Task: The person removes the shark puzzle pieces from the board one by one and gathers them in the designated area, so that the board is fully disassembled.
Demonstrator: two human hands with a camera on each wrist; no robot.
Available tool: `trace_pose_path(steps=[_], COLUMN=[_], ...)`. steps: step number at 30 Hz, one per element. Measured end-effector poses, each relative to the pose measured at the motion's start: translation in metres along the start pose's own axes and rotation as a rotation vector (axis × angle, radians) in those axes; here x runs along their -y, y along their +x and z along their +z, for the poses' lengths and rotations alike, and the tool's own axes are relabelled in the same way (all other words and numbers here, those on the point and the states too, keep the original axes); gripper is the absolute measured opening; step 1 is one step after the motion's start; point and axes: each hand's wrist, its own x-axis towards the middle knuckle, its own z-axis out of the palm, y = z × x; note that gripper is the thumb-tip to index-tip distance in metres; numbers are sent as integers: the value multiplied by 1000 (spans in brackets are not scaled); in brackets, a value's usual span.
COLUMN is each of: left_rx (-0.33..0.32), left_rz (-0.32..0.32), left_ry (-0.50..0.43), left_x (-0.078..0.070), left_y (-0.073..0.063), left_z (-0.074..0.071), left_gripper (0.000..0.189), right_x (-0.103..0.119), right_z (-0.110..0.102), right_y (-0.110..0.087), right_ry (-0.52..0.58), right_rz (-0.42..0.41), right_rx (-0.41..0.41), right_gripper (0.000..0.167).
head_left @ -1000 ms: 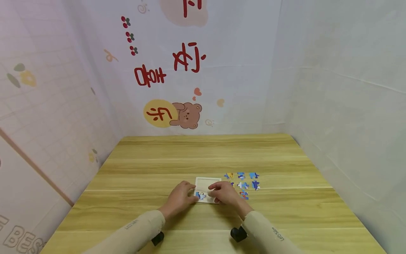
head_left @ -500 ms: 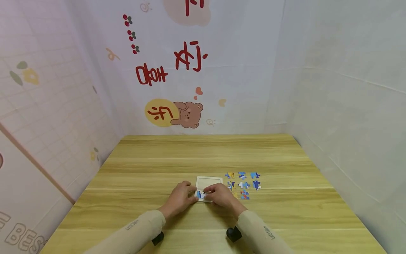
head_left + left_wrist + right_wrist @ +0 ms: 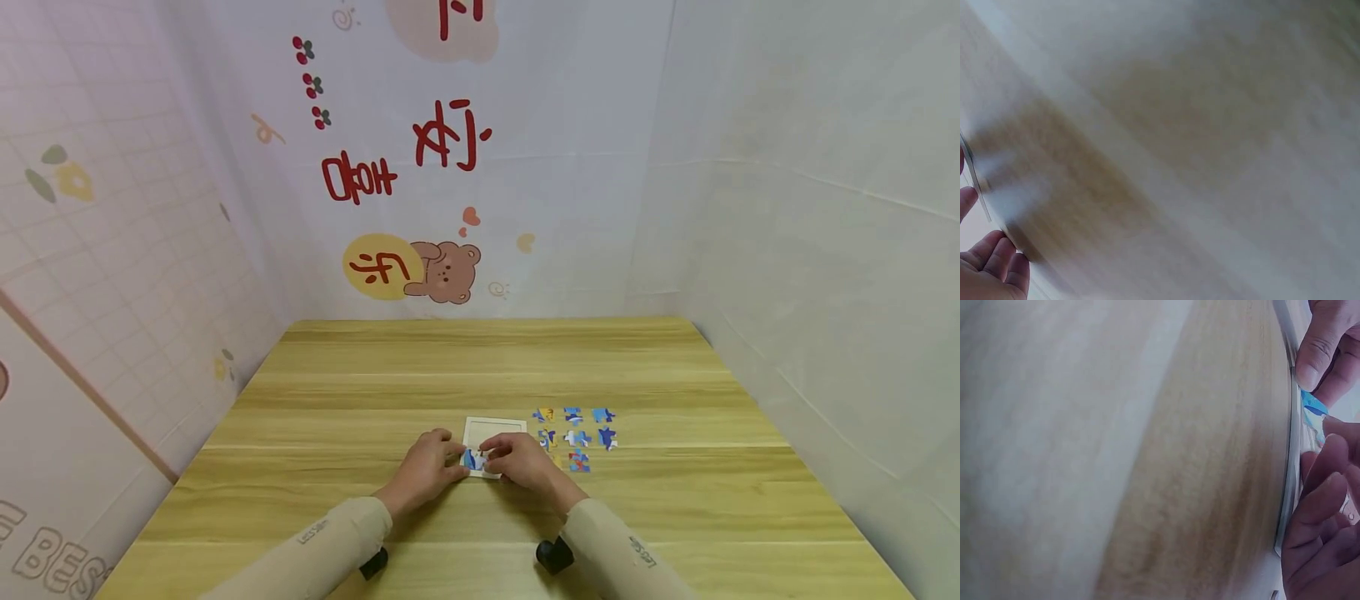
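A pale, square puzzle tray (image 3: 495, 426) lies on the table with a raised rim. At its near left corner sits a blue and white jigsaw piece (image 3: 471, 459), partly covered by fingers. My left hand (image 3: 427, 467) holds the tray's left edge, thumb low at the near corner and fingers farther up; the left wrist view shows its curled fingers (image 3: 1001, 259) by the rim. My right hand (image 3: 525, 462) reaches over the tray's right part, index finger and thumb pinching at the right side of that piece. In the right wrist view the piece (image 3: 1315, 407) shows between both hands.
Several loose jigsaw pieces (image 3: 577, 437) lie in rows right of the tray, one partly behind my right hand. The wooden table (image 3: 337, 358) meets a white printed cloth (image 3: 570, 233) at the back and sides.
My right hand has moved left over the tray, from apart from the piece to its right side. The left hand stays at the tray's edge. The view shifts slightly.
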Motion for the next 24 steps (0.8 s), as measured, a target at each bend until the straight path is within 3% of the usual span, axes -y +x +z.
trace_pose_path(steps=[14, 24], left_rx=[-20, -7], left_rz=[19, 21], left_ry=[5, 36], left_x=[3, 2], left_y=[-1, -1], left_z=[3, 3], left_gripper=[32, 34], right_x=[1, -8], right_z=[11, -12], right_y=[2, -2], right_ry=[-19, 142], right_rz=[-22, -36], right_rx=[-98, -87], right_gripper=[24, 21])
